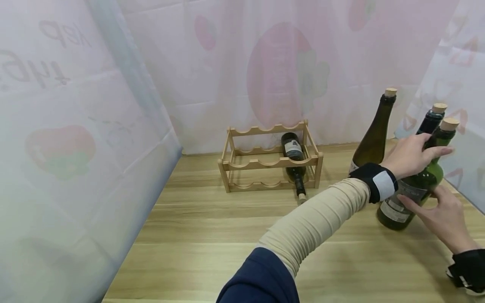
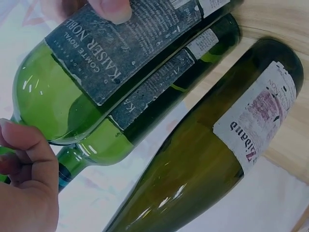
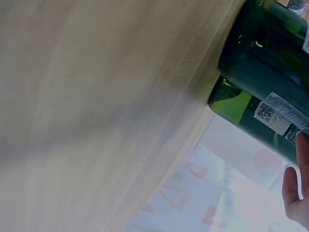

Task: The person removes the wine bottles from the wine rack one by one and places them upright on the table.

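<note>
A green wine bottle (image 1: pixel 430 179) with a dark label and a cork in its neck stands at the right side of the table. Around its neck, the left hand (image 1: pixel 409 155) curls its fingers, as the left wrist view also shows. The right hand (image 1: pixel 445 214) grips the bottle's body lower down, its thumb (image 2: pixel 113 8) across the label. A similar green bottle (image 2: pixel 104 145) stands just behind, mostly hidden in the head view. To the left, an olive-brown bottle (image 1: pixel 373 143) with a pale label stands upright, partly covered by the left wrist.
A small wooden wine rack (image 1: pixel 250 164) stands near the back of the table (image 1: pixel 197 244). One corked dark bottle (image 1: pixel 293 147) lies in its right slot, neck pointing forward. Printed curtains (image 1: pixel 212 84) enclose the back and sides.
</note>
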